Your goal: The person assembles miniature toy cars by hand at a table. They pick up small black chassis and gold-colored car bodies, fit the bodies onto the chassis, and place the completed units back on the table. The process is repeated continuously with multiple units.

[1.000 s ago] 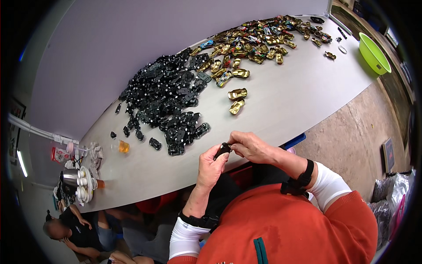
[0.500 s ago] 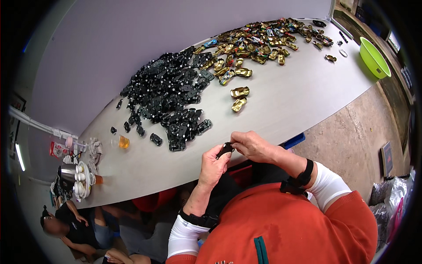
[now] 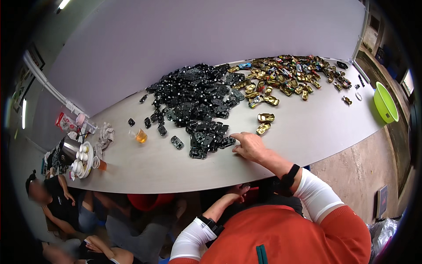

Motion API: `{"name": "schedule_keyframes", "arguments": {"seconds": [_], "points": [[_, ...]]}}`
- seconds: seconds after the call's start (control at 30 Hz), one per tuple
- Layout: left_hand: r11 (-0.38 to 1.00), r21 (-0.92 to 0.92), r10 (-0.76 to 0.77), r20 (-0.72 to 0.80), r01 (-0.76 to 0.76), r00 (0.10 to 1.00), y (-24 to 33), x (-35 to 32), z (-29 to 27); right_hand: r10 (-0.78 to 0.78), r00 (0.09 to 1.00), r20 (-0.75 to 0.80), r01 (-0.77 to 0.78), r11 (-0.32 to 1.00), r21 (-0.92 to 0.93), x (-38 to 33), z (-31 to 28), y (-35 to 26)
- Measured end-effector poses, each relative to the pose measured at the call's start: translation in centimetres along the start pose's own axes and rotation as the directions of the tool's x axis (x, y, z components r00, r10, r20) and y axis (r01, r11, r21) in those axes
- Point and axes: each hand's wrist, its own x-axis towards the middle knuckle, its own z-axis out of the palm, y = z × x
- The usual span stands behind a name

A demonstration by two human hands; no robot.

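My right hand [image 3: 250,147] reaches over the table, its thumb and forefinger apart, right beside the black toy car chassis [image 3: 226,142] at the near right end of the black pile [image 3: 189,99]. Whether a fingertip touches that chassis is hard to see. My left hand [image 3: 238,191] is low at the table's near edge, partly in shadow; its fingers are too dark to read. Two gold toy car bodies [image 3: 265,118] lie just beyond my right hand. Behind them spreads a heap of gold and coloured car bodies [image 3: 281,75].
A green basin [image 3: 385,102] stands at the table's right end. To the left are a tipped cup of amber drink [image 3: 140,136], a crumpled cloth [image 3: 104,137] and a tray of white cups [image 3: 89,160]. People sit at the lower left; a red tub [image 3: 149,200] is below the table edge.
Both hands were together on a small black piece; they have parted. My left hand has dropped below the table edge, and my right has moved to the black pile. The view has tilted up.
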Motion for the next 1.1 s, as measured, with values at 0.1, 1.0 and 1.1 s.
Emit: {"name": "schedule_keyframes", "arguments": {"seconds": [0.1, 1.0, 1.1], "points": [[0.658, 0.691, 0.510, -0.116, -0.299, 0.853, -3.0, 0.1, 1.0, 0.022, 0.998, 0.051, -0.016, 0.994, -0.104, 1.4, 0.7, 0.4], [0.434, -0.692, 0.569, -0.286, -0.577, 0.771, 9.5, -2.7, -3.5, 0.159, 0.869, -0.469, -0.167, 0.986, 0.025, -0.3, -7.2, 11.0], [0.430, -0.682, 0.577, -0.295, -0.591, 0.761, 9.0, -3.2, -3.8, -0.111, 0.987, -0.118, 0.096, 0.987, -0.129, -1.5, -6.8, 7.2]]}}
